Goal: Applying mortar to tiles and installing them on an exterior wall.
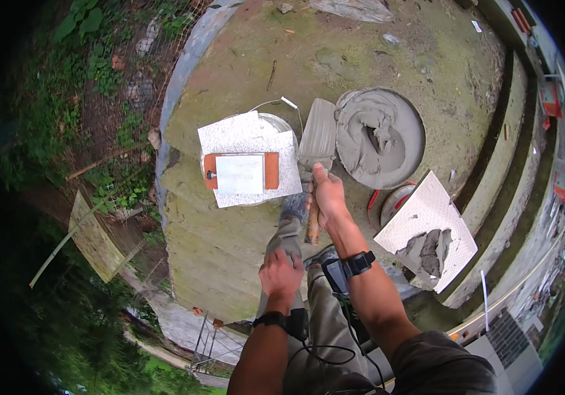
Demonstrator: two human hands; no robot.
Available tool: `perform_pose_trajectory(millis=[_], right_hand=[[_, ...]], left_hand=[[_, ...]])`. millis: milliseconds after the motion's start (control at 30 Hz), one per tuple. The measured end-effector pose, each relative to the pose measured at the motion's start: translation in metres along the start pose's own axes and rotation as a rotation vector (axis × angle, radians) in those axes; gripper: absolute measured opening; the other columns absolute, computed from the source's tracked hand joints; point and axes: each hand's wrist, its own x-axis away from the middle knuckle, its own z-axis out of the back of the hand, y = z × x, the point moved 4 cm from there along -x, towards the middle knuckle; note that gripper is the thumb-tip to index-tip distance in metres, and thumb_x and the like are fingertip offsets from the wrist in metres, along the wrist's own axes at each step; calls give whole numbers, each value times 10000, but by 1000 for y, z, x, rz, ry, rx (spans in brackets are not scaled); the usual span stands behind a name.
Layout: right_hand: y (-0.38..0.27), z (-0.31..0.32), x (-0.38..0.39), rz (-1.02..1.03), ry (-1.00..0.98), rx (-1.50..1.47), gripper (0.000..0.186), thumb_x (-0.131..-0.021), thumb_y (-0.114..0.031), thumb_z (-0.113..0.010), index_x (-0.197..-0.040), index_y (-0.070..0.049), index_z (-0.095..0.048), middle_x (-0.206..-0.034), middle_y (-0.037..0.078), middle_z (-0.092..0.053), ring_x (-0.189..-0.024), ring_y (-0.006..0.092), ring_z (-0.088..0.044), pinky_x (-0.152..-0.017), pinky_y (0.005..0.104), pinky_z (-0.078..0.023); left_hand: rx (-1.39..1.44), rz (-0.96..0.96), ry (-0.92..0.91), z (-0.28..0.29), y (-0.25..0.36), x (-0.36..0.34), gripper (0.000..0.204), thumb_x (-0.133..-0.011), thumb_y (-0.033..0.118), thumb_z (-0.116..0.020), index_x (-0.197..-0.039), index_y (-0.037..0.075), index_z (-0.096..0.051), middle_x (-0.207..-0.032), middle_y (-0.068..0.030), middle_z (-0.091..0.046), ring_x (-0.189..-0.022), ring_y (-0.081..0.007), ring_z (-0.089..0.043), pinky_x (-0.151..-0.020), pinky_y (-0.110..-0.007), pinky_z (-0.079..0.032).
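A trowel with a wide grey blade (319, 128), coated in wet mortar, is gripped near its neck by my right hand (328, 191). Its wooden handle (312, 224) sticks out below my fist. Just right of the blade stands a round bucket (421, 141) of grey mortar (355, 155), the surface churned into ridges around a hollow. My left hand (280, 271) rests on my trouser leg, fingers bent loosely over it and holding nothing.
Left of the trowel, speckled tiles (282, 148) cover a handled bucket, with an orange piece (271, 171) under a white plate (240, 174) on top. A pale tile (454, 227) carrying mortar (430, 250) leans by a round red-rimmed container (394, 201). Concrete steps (493, 197) lie right; plants (85, 26) left.
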Motion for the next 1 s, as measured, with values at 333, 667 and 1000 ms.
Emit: perform_pose_trajectory(millis=[333,667,1000], right_hand=[[-17,-8,11,57,-2,-121,351,-1049,-347,-553,-857,-56,-512,-666,24,-488,-469,134,-467,-403,312,-403],[-40,116,38,-52,-338,-817,466,-1056,-537,-411,-931,-103,-528,-629,-24,-412,-437,122,-381,-373,286,-373],[-31,99,69,-61,-274,-353,431,-1044,-500,-496,-938,-82,-494,-625,0,-471,-417,120,-433,-380,291,-398]], left_hand=[[4,-12,-29,-4,5,-1,262,-805,275,-701,-792,70,-539,-771,-132,-629,-762,-337,-656,-626,-474,-547],[-14,-36,-82,-3,18,6,260,-833,284,-686,-817,62,-551,-793,-137,-640,-806,-340,-657,-670,-481,-544],[-65,-52,-108,-8,20,9,259,-829,283,-694,-837,60,-560,-822,-143,-657,-830,-345,-664,-687,-489,-549]])
